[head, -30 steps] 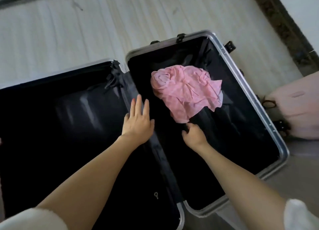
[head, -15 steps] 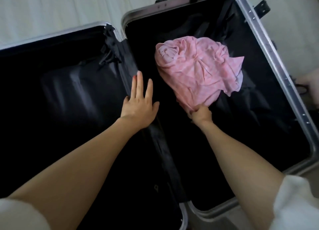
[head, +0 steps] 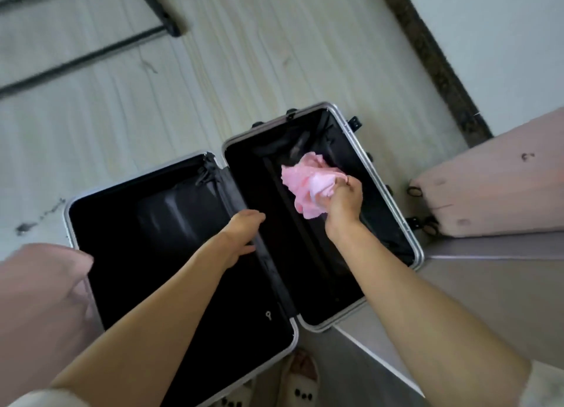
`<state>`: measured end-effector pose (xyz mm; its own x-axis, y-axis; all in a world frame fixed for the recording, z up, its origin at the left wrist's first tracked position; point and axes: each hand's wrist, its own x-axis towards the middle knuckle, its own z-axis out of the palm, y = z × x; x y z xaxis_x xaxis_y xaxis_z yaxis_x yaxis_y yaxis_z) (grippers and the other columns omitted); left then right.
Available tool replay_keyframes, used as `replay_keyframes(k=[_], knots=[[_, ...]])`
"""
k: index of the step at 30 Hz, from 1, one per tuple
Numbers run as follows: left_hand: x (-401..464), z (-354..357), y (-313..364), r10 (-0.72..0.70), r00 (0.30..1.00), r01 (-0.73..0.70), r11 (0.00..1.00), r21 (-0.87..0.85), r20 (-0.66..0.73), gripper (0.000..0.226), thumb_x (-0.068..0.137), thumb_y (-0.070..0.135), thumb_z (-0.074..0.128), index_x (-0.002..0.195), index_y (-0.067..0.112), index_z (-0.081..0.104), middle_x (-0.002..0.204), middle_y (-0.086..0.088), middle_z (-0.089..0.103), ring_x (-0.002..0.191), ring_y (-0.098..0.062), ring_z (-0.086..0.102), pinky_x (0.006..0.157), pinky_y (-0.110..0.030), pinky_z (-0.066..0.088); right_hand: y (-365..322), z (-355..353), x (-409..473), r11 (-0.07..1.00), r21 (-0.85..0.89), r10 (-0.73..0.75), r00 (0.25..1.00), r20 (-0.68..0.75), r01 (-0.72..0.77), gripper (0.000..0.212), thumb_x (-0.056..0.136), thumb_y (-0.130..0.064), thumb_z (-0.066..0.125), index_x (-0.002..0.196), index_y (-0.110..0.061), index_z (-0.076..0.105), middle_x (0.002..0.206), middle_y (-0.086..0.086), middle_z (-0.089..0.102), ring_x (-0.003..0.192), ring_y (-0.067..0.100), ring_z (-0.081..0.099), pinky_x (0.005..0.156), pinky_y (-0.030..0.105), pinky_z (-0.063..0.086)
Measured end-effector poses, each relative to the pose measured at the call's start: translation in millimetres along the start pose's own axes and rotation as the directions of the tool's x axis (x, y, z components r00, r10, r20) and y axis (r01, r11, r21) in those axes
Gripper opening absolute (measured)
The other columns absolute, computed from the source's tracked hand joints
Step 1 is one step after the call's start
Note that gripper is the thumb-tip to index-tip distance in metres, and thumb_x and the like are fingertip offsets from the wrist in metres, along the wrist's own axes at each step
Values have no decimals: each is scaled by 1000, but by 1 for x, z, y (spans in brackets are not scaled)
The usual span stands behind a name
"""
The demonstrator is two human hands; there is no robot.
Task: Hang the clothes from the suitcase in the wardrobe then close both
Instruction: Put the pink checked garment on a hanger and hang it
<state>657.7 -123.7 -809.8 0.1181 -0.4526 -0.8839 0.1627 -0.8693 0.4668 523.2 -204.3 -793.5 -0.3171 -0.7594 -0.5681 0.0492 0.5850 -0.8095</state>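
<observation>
Nearest, the left hand rests loosely spread on the black hinge strip of the open suitcase. Beyond it, the right hand clutches the bunched pink garment just above the right half. Gripped in a wad, a trailing fold could probably snag the metal rim or slip loose.

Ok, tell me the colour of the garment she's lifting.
Pink garment, clearest in the head view.

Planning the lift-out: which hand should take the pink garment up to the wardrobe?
Right. The right hand already grips the pink garment bunched above the suitcase. The left hand rests on the centre divider, holding nothing.
</observation>
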Motion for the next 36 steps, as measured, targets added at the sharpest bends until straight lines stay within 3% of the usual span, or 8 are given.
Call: replay_keyframes(k=[2,5,12,18,23,27,31,36], knots=[[-44,-6,29,44,998,-47,996,76,41,50,95,24,49,142,20,32,143,-5,40,129,-23,41,100,-38,40,-53,-8,-36,985,165,55,998,-7,-53,27,94,0,33,83,-8,56,83,4,56,73,15,55,76,28,46],[-104,-13,66,205,971,-235,919,317,126,79,89,21,61,149,22,10,153,-6,21,135,-25,33,108,-37,34,-119,-21,-91,978,185,97,995,15,-98,29,97,-5,31,118,-2,51,95,13,54,78,25,57,74,29,48],[-222,-14,138,471,790,-603,484,634,392,131,55,57,78,149,28,-7,158,-1,3,146,-23,2,118,-46,12,-266,-64,-207,888,460,-74,981,178,-17,25,95,-5,34,92,-9,58,89,9,63,79,19,64,63,27,52],[-313,8,164,620,688,-671,345,657,377,45,89,38,51,123,8,55,118,-4,61,111,-21,55,93,-30,41,-331,-112,-280,740,669,-255,951,177,74,21,94,-1,36,97,-3,57,92,11,63,86,20,65,75,29,52],[-377,12,187,696,664,-722,504,473,272,25,94,10,41,102,-1,63,93,-12,64,84,-17,55,75,-29,43,-320,-136,-313,931,344,-176,975,133,121,35,84,5,39,110,-5,59,104,13,65,89,22,64,66,28,51],[-429,10,205,685,712,-699,713,56,156,28,99,13,40,80,3,57,56,-2,53,39,-6,50,39,-14,36,-285,-160,-344,974,96,-227,910,346,207,13,85,-18,56,90,-28,64,102,-3,66,104,19,60,82,32,45],[-472,15,222,669,721,-654,743,-139,182,26,98,11,40,82,0,57,69,-13,58,64,-21,56,57,-24,46,-263,-168,-375,944,-37,-268,828,492,328,69,72,-35,72,133,-27,41,126,-6,58,116,13,55,99,32,43],[-514,25,211,713,683,-722,692,1,161,27,94,8,40,99,3,66,88,-9,67,79,-21,60,77,-32,53,-272,-183,-410,870,-86,-430,832,350,485,28,83,-5,55,111,-5,54,107,20,63,97,35,61,86,46,52]])
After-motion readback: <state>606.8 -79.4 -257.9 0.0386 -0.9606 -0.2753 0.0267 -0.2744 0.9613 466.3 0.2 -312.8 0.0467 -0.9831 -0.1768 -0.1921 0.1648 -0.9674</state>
